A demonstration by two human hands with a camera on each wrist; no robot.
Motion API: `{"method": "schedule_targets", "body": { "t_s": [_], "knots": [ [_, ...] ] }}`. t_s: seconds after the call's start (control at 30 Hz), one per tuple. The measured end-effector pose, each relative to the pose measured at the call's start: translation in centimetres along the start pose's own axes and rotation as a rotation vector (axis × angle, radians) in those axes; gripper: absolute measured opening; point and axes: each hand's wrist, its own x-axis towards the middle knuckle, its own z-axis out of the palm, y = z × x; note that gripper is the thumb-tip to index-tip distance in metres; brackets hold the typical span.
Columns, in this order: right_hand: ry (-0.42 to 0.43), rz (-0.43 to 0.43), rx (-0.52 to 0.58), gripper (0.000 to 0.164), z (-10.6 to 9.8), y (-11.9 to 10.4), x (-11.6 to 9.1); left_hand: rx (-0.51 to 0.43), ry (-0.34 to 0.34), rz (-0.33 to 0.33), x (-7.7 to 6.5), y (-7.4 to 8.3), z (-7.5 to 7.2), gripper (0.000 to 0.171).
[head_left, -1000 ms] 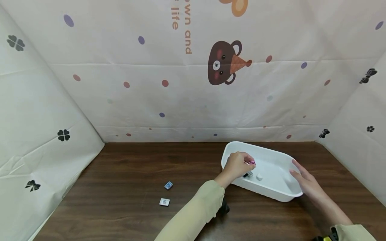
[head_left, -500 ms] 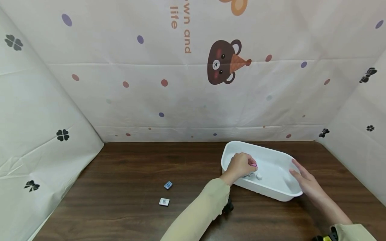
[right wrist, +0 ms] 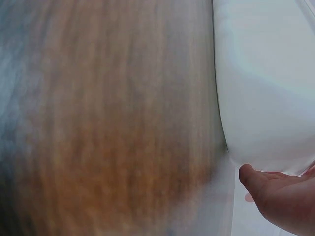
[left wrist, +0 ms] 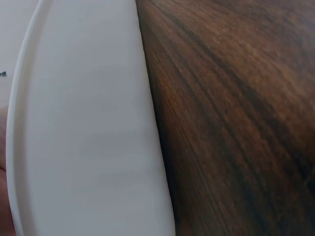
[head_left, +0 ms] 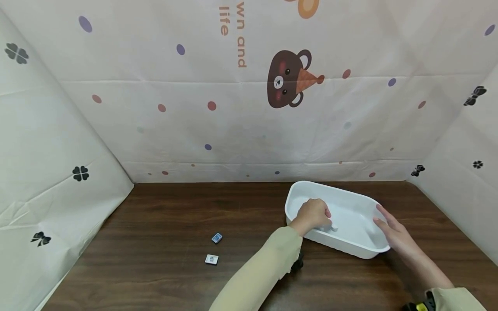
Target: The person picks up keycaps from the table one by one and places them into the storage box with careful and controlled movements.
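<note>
A white plastic tray [head_left: 350,246] stands at an angle on the wooden table. My left hand [head_left: 313,214] reaches over its near rim, thumb and fingers together low inside; the small pink-edged piece seen in them earlier is hidden now. Beside the fingertips, part of a small white piece [head_left: 334,227] shows on the tray floor. At the tray's right end, my right hand [head_left: 397,231] rests with fairly straight fingers against the rim. In the right wrist view, the right thumb [right wrist: 251,179] touches the tray end. The left wrist view mostly shows the tray's outer wall [left wrist: 88,118].
Two small pieces lie on the table left of the tray: a blue one [head_left: 216,238] and a white one [head_left: 212,259]. A printed white cloth [head_left: 241,129] encloses the back and both sides of the dark wooden table [head_left: 155,242].
My left hand has moved slightly right and lower into the tray. The pink-edged piece, visible in its fingers before, has gone out of sight. The right hand has stayed at the tray's end.
</note>
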Motion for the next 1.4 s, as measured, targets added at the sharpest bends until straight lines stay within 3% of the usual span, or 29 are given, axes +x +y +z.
{"method": "schedule_targets", "body": {
  "t_s": [0.33,0.97,1.4],
  "knots": [
    [0.004,-0.004,-0.012,0.069,0.0,0.0,0.1,0.011,0.004,0.013,-0.2,-0.4,-0.4,0.008],
    [0.008,0.005,-0.009,0.069,-0.1,0.0,0.2,-0.224,0.107,0.102,-1.5,-1.8,-1.9,0.015],
    [0.010,0.019,-0.017,0.069,0.0,-0.1,0.2,-0.321,0.165,0.194,-2.9,-2.7,-2.6,0.017]
  ]
}}
